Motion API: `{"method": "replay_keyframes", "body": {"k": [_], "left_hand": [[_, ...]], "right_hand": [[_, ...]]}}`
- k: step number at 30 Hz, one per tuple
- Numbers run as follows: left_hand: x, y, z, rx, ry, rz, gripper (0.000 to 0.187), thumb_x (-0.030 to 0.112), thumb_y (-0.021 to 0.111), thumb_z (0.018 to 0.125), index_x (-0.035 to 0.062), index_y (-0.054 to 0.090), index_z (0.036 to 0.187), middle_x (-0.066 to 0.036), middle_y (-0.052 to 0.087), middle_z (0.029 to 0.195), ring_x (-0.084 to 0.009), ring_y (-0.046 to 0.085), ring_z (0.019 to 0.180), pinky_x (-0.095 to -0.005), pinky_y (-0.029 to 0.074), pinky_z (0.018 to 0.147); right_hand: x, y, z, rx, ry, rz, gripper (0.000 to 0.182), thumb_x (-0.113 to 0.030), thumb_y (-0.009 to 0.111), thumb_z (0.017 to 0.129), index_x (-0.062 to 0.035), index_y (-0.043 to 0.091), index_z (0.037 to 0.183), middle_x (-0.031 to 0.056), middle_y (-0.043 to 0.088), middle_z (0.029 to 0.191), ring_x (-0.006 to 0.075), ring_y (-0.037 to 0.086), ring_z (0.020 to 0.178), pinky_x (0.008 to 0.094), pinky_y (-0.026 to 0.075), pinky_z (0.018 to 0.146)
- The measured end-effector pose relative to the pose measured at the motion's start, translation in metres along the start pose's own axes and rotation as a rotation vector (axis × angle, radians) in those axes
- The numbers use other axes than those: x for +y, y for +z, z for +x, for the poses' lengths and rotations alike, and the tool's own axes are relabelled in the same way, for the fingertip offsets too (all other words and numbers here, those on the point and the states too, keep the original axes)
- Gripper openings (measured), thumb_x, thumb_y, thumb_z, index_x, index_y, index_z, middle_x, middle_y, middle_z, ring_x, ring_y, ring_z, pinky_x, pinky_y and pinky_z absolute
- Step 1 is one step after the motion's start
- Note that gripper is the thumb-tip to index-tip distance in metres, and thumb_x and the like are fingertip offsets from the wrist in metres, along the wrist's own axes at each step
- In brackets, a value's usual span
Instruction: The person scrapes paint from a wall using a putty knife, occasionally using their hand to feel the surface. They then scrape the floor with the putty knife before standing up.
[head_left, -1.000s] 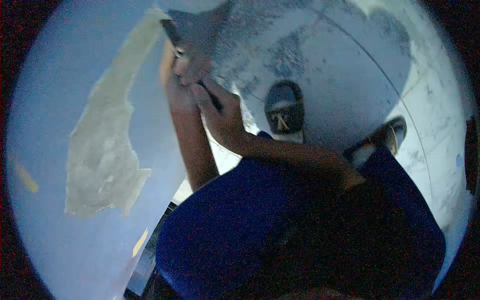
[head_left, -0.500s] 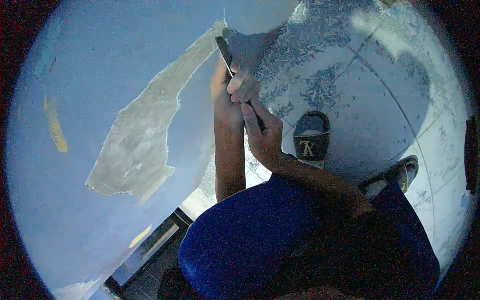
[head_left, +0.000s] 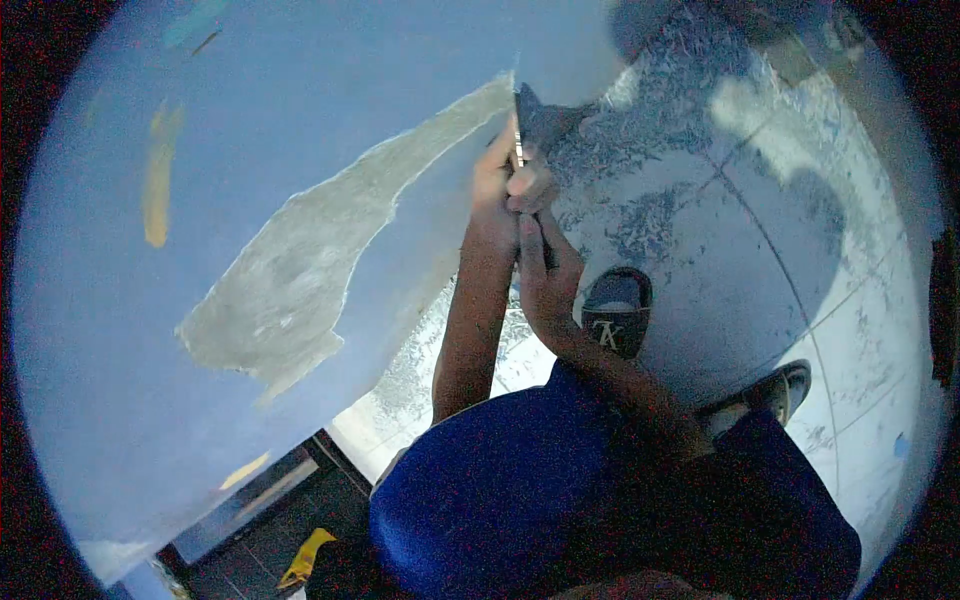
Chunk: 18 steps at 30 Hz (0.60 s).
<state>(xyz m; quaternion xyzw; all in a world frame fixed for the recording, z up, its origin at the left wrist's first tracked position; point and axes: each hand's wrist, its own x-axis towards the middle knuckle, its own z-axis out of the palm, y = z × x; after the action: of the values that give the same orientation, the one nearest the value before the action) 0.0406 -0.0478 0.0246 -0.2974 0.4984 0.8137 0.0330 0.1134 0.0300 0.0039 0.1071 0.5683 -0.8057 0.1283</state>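
Note:
My left hand (head_left: 498,178) is wrapped round a thin scraper (head_left: 519,140), seen nearly edge-on, its bright blade edge pointing up the picture. Just below, my right hand (head_left: 548,272) closes on the lower part of the same tool, thumb laid along it. Most of its handle is hidden by my fingers. The scraper's far end meets the blue painted wall (head_left: 330,90) at the narrow upper tip of a bare grey patch (head_left: 300,270) with ragged pale edges.
Flakes (head_left: 650,190) litter the tiled floor (head_left: 730,290) to the right. My feet wear dark slides (head_left: 618,310). My blue-clad knee (head_left: 480,480) is below my arms. At lower left, a yellow object (head_left: 305,558) lies near dark tiles (head_left: 245,555).
The view has shifted and turned, so hands and wall patch appear farther right and lower. Both hands keep hold of the scraper near the patch's tip. A yellow object has come into view.

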Motion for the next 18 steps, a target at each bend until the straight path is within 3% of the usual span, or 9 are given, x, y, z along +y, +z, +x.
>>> {"method": "replay_keyframes", "body": {"k": [5,6,9,12,18], "left_hand": [[0.005,0.014,-0.006,0.162,-0.037,-0.118,0.033,0.034,0.036,0.095,0.0119,0.049,0.075,0.005,0.034,0.041,-0.0062,0.025,0.03,-0.0219,0.02,0.03],[-0.001,0.004,-0.002,0.053,0.035,-0.121,0.034,0.034,0.035,0.095,0.0117,0.049,0.074,0.004,0.034,0.041,-0.0065,0.025,0.03,-0.0221,0.02,0.03],[-0.004,0.001,-0.009,-0.027,0.058,-0.174,0.036,0.035,0.034,0.095,0.0113,0.048,0.072,0.003,0.034,0.04,-0.0073,0.025,0.029,-0.0225,0.019,0.029],[0.001,0.009,-0.012,-0.074,0.038,-0.254,0.037,0.035,0.034,0.095,0.0111,0.048,0.071,0.003,0.033,0.039,-0.0077,0.024,0.028,-0.0228,0.018,0.029],[-0.005,0.001,0.002,-0.03,0.056,-0.196,0.035,0.034,0.037,0.095,0.0106,0.047,0.07,0.002,0.032,0.038,-0.0082,0.024,0.028,-0.0233,0.018,0.029]], "right_hand": [[0.014,-0.008,-0.007,-0.024,-0.127,-0.195,0.033,-0.021,0.049,0.091,0.0029,0.055,0.113,-0.0004,0.048,0.06,0.0051,0.04,0.056,0.0245,0.034,0.047],[0.01,-0.008,-0.006,-0.035,-0.094,-0.139,0.034,-0.021,0.049,0.092,0.0027,0.054,0.114,-0.0007,0.047,0.06,0.0052,0.039,0.056,0.0246,0.033,0.047],[0.002,-0.01,-0.011,-0.075,-0.022,-0.028,0.036,-0.022,0.049,0.091,0.002,0.053,0.117,-0.0012,0.046,0.06,0.0049,0.037,0.056,0.0244,0.032,0.047],[0.003,-0.01,-0.007,-0.048,-0.012,-0.093,0.028,-0.017,0.051,0.09,0.0036,0.058,0.108,0.015,0.061,0.069,0.0118,0.053,0.062,0.0294,0.042,0.055],[-0.004,-0.01,-0.001,-0.032,-0.052,-0.063,0.028,-0.017,0.05,0.09,0.0044,0.058,0.106,0.0149,0.061,0.07,0.0135,0.054,0.061,0.0294,0.042,0.054]]}}
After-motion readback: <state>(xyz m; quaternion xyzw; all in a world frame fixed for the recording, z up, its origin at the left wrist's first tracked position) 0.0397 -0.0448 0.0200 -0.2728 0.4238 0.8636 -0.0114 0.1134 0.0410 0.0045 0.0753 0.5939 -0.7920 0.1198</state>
